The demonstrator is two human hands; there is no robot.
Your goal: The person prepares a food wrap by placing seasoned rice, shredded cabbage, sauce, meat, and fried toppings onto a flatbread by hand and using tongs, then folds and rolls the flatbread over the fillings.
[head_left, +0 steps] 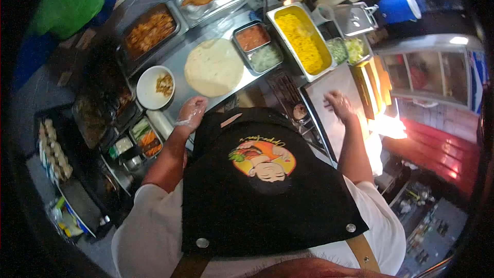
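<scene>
Up and left of the left grip [192, 113], pan [152, 32]: deep metal, filled with chunks in a reddish-brown sauce.
Vegetable tray [146, 138]: down and left of the left grip, holding orange shreds and green pieces.
Bowl [146, 92]: white, round, just left of the left grip, with a small heap of browned pieces inside.
Left grip: in a clear glove, fingers curled inward; I cannot tell whether they close on anything.
Flatbread [213, 67]: pale, round, lying flat on the metal table [191, 36], just above and right of the left grip; whether they touch is unclear.
Divided container [267, 70]: right of the flatbread, between the two grips and above them, one part red and chunky, the other pale green.
Rice pan [330, 67]: above and left of the right grip [335, 102], full of yellow rice.
Right grip: released, fingers loosely bent and parted, over a pale board [333, 135]; contact cannot be judged.
Cartons [378, 80]: yellow-brown, standing upright just right of the right grip.
</scene>
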